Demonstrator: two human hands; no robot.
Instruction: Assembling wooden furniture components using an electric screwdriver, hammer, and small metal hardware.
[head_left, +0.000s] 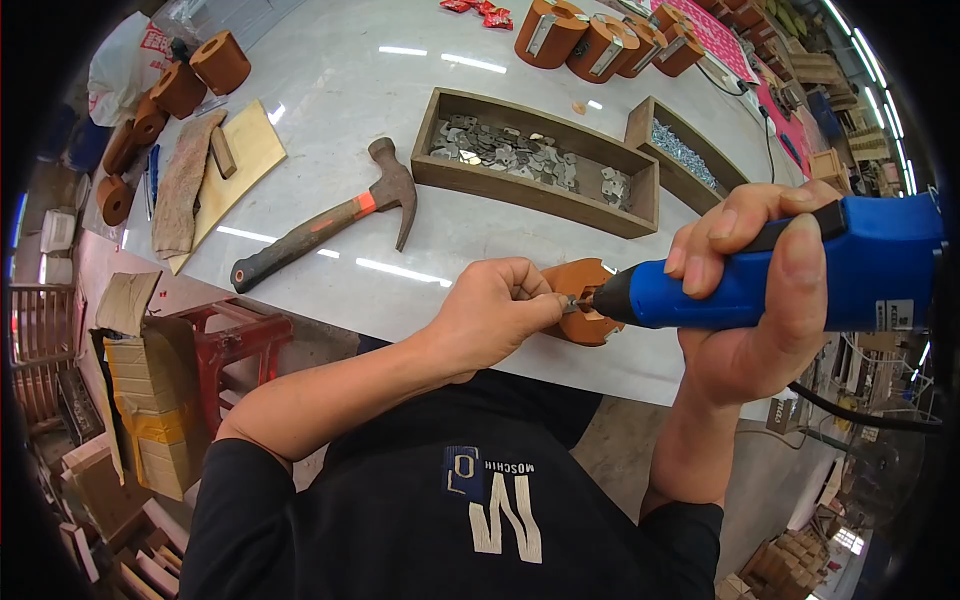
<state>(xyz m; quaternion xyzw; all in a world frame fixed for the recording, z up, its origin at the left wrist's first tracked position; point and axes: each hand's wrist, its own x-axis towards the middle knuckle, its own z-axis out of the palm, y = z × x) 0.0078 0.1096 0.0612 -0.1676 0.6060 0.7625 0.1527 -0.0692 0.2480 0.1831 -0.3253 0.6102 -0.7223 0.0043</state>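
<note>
My right hand (765, 290) is wrapped round a blue electric screwdriver (875, 255). The tool lies nearly level, its black nose pointing left at a reddish-brown wooden piece (578, 276) on the table in front of me. Over the left side of that piece, the thumb and fingertips of my left hand (495, 312) pinch a small grey metal piece (572, 303), mostly covered by the fingers. The screwdriver's nose is close to those fingertips; whether its bit touches the piece is hidden.
Beyond my hands stand a wooden tray (530, 198) of flat metal plates and a smaller tray (645, 130) of screws. A claw hammer (330, 222) lies left. Brown wooden cylinders (550, 32) line the back. A red stool (232, 345) stands left of the table (340, 100).
</note>
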